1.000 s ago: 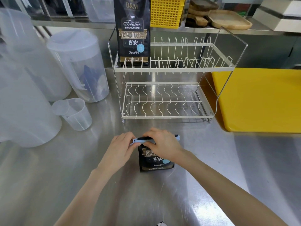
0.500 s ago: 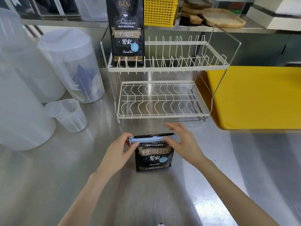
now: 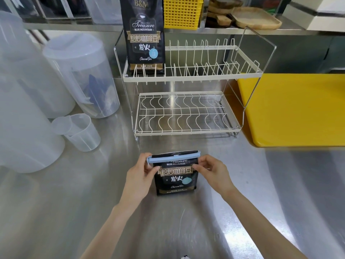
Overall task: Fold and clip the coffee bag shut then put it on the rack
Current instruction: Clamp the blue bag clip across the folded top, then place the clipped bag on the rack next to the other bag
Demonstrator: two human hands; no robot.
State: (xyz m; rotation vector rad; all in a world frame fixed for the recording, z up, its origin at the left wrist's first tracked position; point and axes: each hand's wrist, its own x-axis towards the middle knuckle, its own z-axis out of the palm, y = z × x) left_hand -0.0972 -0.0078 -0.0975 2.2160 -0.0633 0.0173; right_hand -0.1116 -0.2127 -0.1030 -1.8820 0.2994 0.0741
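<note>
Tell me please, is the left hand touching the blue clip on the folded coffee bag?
Touching. The head view shows the left hand pinching the left end of the blue clip across the folded coffee bag, with no gap visible.

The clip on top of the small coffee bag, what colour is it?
Light blue. The clip runs across the folded top of the coffee bag, clearest in the head view.
</note>
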